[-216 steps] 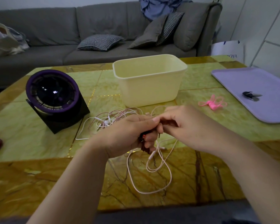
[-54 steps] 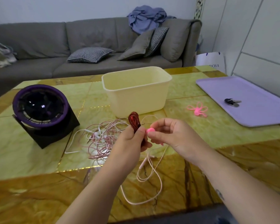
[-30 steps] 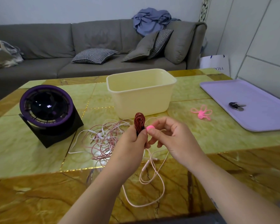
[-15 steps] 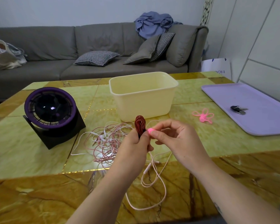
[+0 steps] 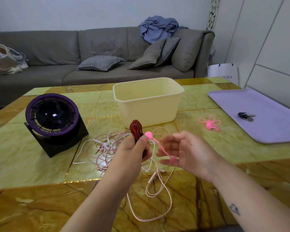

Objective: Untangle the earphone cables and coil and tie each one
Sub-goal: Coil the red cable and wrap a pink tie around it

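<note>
We find the left hand [image 5: 132, 148], grip closed, holding one coiled dark-red braided earphone cable [image 5: 136, 129] above the bench [image 5: 208, 148]; the right hand [image 5: 186, 153] pulls its pink silicone tie [image 5: 159, 146], grip uncertain. Pink-white tangled cables [image 5: 107, 146] remain undone.

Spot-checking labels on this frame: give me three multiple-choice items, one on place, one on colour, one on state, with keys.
1. Where do the keys lie?
A. in the tub
B. on the purple tray
C. beside the fan

2. What colour is the coiled cable held in the left hand?
A. dark red
B. white
C. blue

3. What state is the cream tub in?
A. tipped over
B. covered with a lid
C. upright and open on top

Key: 1 B, the keys rest on the tray at the right. 2 A, the bundle above the thumb is dark red. 3 C, its rim faces up with no lid.
</note>
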